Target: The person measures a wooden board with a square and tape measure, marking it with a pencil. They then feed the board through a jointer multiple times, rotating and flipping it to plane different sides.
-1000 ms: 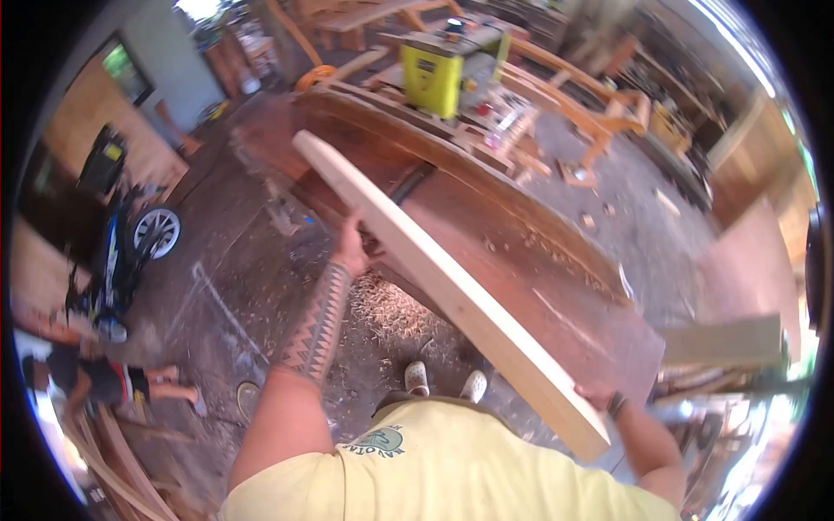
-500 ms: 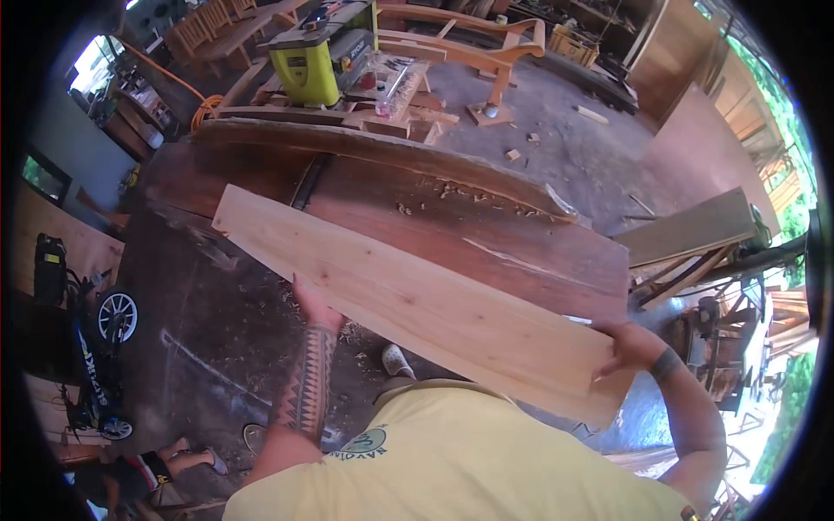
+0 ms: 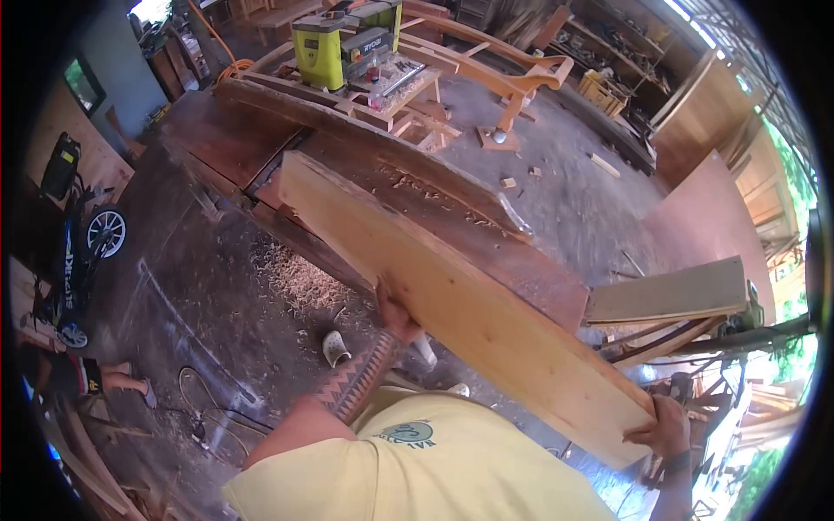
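A long, pale wooden board (image 3: 452, 308) with a few small knots is held tilted in front of my body, its broad face turned toward me and its upper edge showing. My left hand (image 3: 398, 314) grips the lower edge near the middle, the thumb lying against the face and the other fingers hidden behind. At the right end my right hand (image 3: 667, 425) clasps the board, fingers over the near face. Just beyond the board lies a reddish-brown wooden work surface (image 3: 543, 291) with curled shavings on it.
A thick rough-edged plank (image 3: 373, 143) lies along the work surface's far side. Behind it stands a lime-green Ryobi machine (image 3: 320, 59). Wood shavings (image 3: 304, 282) cover the floor beside my foot. A scooter (image 3: 74, 260) and another person's legs (image 3: 126, 382) are at left.
The board has tipped more upright, showing its upper edge, and shifted right and down with both hands. My view has turned, bringing the floor shavings into sight.
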Demonstrator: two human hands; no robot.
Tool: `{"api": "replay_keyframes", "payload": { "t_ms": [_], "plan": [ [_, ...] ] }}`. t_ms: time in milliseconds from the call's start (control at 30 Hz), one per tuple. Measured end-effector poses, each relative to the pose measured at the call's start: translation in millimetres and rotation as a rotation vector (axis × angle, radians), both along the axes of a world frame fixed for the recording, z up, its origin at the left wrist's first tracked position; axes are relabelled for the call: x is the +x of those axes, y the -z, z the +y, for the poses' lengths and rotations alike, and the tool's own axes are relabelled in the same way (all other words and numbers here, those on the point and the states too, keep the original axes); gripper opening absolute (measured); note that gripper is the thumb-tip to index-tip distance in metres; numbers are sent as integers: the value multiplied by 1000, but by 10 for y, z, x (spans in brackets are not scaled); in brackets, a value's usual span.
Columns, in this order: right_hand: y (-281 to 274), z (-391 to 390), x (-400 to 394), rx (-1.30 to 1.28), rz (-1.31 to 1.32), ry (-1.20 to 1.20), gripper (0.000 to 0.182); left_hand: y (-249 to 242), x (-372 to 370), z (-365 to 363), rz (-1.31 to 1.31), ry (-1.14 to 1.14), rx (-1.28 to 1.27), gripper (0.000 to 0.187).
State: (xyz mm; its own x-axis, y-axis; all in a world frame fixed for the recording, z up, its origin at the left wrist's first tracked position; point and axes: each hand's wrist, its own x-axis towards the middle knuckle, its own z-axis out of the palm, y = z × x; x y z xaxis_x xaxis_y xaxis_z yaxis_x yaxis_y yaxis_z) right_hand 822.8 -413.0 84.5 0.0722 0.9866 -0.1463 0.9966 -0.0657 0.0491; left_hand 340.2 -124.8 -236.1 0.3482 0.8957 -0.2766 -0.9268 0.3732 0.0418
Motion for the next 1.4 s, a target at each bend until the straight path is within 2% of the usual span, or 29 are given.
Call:
{"api": "replay_keyframes", "payload": {
  "t_ms": [33,100,200,233,333,433,533,633,733,833,900,933,1033,1067,1100,1200,1300,1333,1400],
  "plan": [
    [-37,-56,134,5,-24,16,93,19,230,-39,-14,-30,-15,87],
    [-81,-113,374,9,-61,-1,92,83,652,3,160,-116,63,81],
    [35,38,719,85,-30,-81,91,290,1004,243,149,-128,20,74],
    [140,113,782,94,-43,-74,90,368,1065,369,105,-108,-11,72],
    [621,403,1026,145,-53,-80,89,508,1253,695,457,-149,-115,72],
    [1180,700,1210,196,14,-121,88,291,1311,824,576,-44,-340,67],
    [1706,926,1334,171,82,-129,87,395,1361,842,734,89,-329,81],
    [1931,1154,1345,121,127,-136,87,153,1584,695,861,94,-447,90],
    [2212,1238,1518,117,160,-176,86,243,1820,649,965,89,-484,94],
    [2310,1341,1671,178,212,-244,76,34,2010,633,915,51,-542,110],
    [2330,1370,1735,124,279,-253,72,128,2236,637,1094,-51,-308,104],
    [2318,1400,1733,180,324,-302,66,168,2321,688,1191,-101,-183,102],
    [2468,1496,1915,150,392,-352,66,80,2603,695,1358,9,-224,103],
    [2523,1529,1989,154,409,-373,66,16,2664,694,1335,56,-310,95],
    [2558,1560,2045,165,429,-389,65,-256,2733,645,1308,101,-395,88],
    [2595,1500,2211,155,453,-432,63,-267,2894,534,1225,113,-467,68],
    [2606,1380,2364,113,439,-477,63,-188,2971,297,1197,76,-436,72],
    [2672,1317,2439,96,451,-495,62,-202,2995,193,1198,108,-414,88],
    [2861,1218,2583,96,459,-521,62,-169,3099,36,1192,92,-460,92]
  ]
}}
